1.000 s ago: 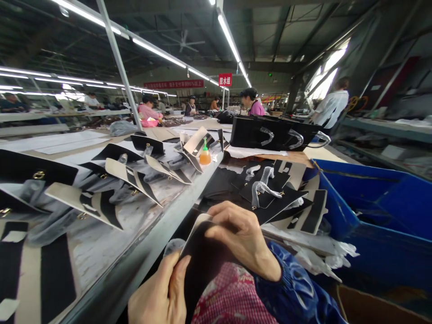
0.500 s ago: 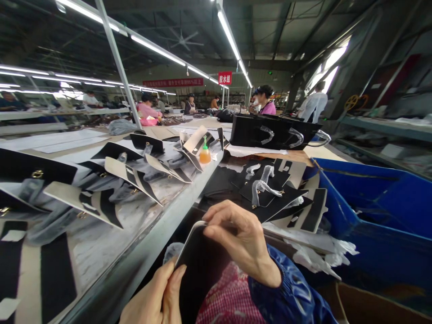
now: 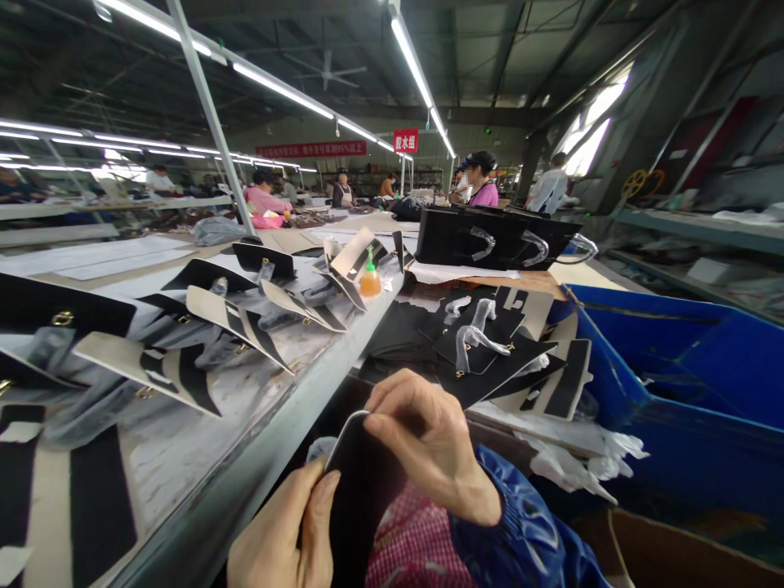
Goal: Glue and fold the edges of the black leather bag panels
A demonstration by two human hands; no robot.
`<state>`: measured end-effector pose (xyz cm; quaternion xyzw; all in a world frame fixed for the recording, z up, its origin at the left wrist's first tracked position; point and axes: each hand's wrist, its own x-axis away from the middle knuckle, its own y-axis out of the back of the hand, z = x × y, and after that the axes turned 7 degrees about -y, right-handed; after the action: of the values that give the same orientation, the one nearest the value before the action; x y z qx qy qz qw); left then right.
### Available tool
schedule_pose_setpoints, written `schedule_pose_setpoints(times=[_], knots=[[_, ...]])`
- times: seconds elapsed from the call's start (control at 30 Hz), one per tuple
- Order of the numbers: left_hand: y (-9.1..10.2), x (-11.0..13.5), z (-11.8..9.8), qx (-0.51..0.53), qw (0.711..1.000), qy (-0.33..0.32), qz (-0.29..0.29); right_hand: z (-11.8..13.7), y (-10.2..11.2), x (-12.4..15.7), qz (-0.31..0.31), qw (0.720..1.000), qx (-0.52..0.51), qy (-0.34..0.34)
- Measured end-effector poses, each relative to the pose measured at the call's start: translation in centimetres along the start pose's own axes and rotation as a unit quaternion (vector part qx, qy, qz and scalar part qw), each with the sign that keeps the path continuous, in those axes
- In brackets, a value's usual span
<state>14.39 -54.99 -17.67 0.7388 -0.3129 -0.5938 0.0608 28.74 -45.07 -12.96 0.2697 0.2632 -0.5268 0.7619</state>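
Between my hands, over my lap, is a black bag panel [image 3: 358, 498] with a pale edge and a rounded corner. My left hand [image 3: 287, 523] is closed on its near left edge, thumb on the black face. At the rounded corner, the thumb and fingers of my right hand [image 3: 425, 437] pinch the rim. A bit of clear plastic wrap [image 3: 322, 447] shows behind the panel. On the bench to the left lie several similar black-and-beige panels [image 3: 236, 322] with gold rings and plastic-wrapped handles. An orange glue bottle [image 3: 370, 282] with a green tip stands at the bench edge.
The metal bench edge [image 3: 294, 412] runs diagonally past my left hand. Stacked black panels [image 3: 490, 347] with wrapped handles lie ahead to the right. Blue bins [image 3: 704, 359] stand at the right. Farther back are black bag pieces [image 3: 483, 237] and several people working.
Both hands still grip the panel in nearly the same places. My left hand has shifted slightly rightward, and the view has turned a little.
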Motion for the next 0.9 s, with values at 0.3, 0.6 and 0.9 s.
schedule_pose_setpoints(times=[0.3, 0.6, 0.9], knots=[[-1.9, -3.0, -0.3, 0.064, 0.998, -0.006, -0.004, 0.0, 0.7, 0.4, 0.097, 0.984, -0.059, -0.139], [-1.0, -4.6, -1.2, 0.437, 0.890, 0.125, -0.034, -2.3, 3.8, -2.2, 0.284, 0.945, -0.098, -0.130], [1.2, -2.9, 2.9, 0.531, 0.820, 0.213, 0.010, -5.2, 0.7, -1.8, 0.304, 0.905, -0.168, -0.245]])
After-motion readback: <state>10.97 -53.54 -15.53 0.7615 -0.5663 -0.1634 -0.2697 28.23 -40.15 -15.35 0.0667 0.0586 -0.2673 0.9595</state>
